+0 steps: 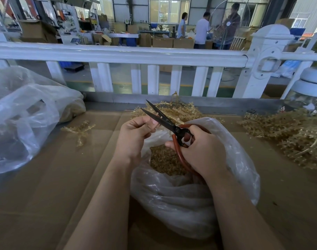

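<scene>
Right hand (202, 150) grips scissors (172, 126), blades parted above the plastic bag (181, 204) so offcuts fall in. Left hand (134, 136) pinches, seemingly, a tiny sprig (158, 117) between the blades.

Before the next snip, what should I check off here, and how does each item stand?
1. Right hand grips the black-bladed scissors with red handles: ok.
2. Scissor blades stand open: ok.
3. Left hand pinches a small pale piece between the blades: ok, though the piece barely shows.
4. Left fingertips clear of the cutting edge: cannot tell; they sit right beside the lower blade.
5. Clear plastic bag lies open under the blades, golden-brown cuttings inside: ok.
6. Golden-brown plastic sprigs lie behind the bag: ok.
</scene>
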A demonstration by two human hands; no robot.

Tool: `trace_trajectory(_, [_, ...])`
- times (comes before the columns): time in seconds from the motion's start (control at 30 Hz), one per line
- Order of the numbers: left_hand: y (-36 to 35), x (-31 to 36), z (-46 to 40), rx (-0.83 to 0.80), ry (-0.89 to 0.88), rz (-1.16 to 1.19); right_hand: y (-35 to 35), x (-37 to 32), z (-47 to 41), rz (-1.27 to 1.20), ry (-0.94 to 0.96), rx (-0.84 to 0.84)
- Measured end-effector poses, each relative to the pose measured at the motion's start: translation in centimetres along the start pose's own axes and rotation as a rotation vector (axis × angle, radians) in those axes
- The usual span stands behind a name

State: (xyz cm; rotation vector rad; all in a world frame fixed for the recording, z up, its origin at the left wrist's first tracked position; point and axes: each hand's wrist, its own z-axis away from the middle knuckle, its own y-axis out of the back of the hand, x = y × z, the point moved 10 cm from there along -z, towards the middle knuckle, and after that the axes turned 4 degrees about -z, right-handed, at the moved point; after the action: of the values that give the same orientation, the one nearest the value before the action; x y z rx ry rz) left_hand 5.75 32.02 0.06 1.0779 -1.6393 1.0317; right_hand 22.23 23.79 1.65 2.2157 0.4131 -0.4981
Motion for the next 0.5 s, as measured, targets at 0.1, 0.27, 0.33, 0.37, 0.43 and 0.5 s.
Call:
trace_trajectory(0.1, [-0.22,0.15,0.11,-0.019,0.007,0.01,-0.25,-0.06,-0.03,0.002,0.004,-0.014])
trace_trajectory(0.27, [-0.18,0.19,0.26,-0.015,0.026,0.042,-0.24,-0.06,0.01,-0.005,0.007,-0.018])
trace_trajectory(0.33, [-0.17,0.24,0.26,-0.013,0.02,0.036,-0.19,-0.05,0.02,-0.008,0.005,-0.018])
trace_trajectory(0.37, [-0.2,0.29,0.24,-0.016,0.014,0.03,-0.19,-0.08,-0.01,-0.004,0.006,-0.019])
trace_trajectory(0.43, [-0.25,0.39,0.16,-0.025,-0.005,-0.004,-0.21,-0.23,-0.03,0.014,0.014,-0.019])
trace_trajectory(0.5, [-0.36,0.45,0.12,-0.036,-0.028,-0.049,-0.1,-0.31,-0.02,0.026,0.018,-0.011])
